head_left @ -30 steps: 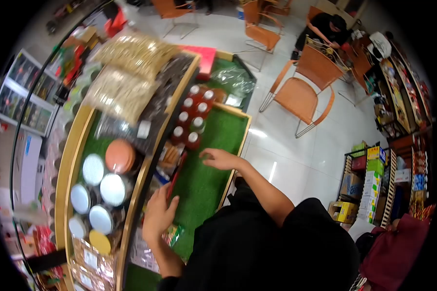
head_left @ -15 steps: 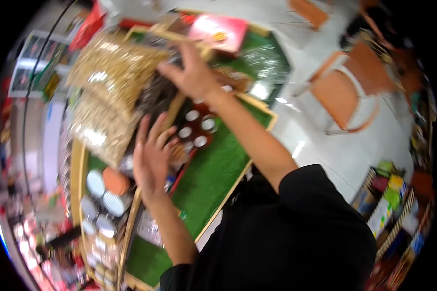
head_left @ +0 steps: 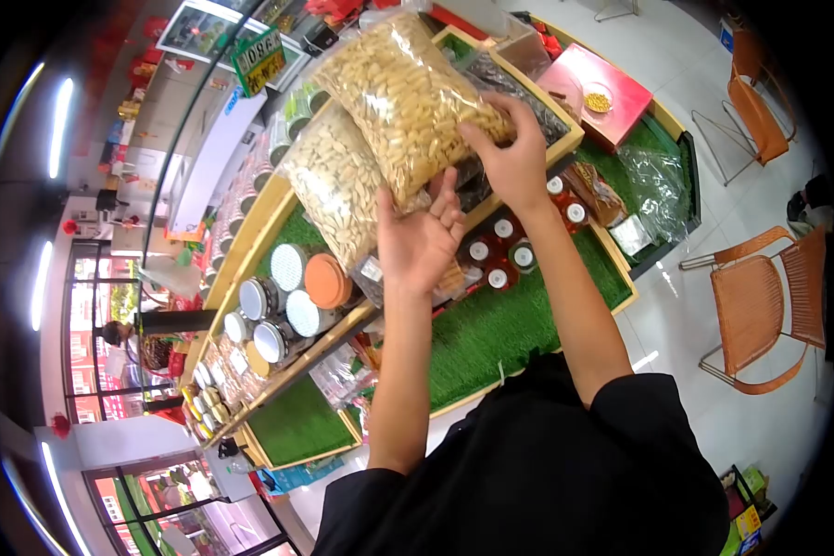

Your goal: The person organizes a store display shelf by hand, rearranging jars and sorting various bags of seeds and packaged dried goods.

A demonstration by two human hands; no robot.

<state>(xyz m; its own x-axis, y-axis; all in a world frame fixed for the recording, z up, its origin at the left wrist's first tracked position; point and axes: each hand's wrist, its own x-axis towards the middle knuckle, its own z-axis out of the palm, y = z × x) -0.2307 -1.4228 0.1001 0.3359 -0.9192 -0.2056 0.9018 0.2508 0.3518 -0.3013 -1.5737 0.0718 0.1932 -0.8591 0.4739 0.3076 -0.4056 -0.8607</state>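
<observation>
Bag of yellow kernels (head_left: 398, 97), clear plastic, plump and glossy, roughly rectangular, sits at the top of the pile on the upper shelf, overlapping a bag of pale seeds (head_left: 335, 176). Contents elongated, straw-yellow, packed tight; film creased, bright glare spots. Neighbour bag: flatter, creamier pieces, same clear film.

Right hand (head_left: 517, 157) clamped on the near right corner of the yellow one, thumb on top, other fingers curled round the edge. Left hand (head_left: 419, 246) palm up, fingers apart, tips at the lower edge; contact there, cannot tell.

Materials: shelf rim (head_left: 329, 337) pale wood, straight; green turf (head_left: 491, 324) short-pile, artificial; jars (head_left: 287, 267) round with metallic-looking lids, one orange lid (head_left: 327, 281); red bottles (head_left: 502, 229) with white caps; pink box (head_left: 612, 83) boxy, smooth.

Edges: jars crowd the shelf just left of the left wrist, dark packets (head_left: 528, 93) lie beyond the right hand, wooden rim passes under both arms. Room between the forearms, over bottles and turf; pale tiled floor (head_left: 667, 306) outside the right arm
</observation>
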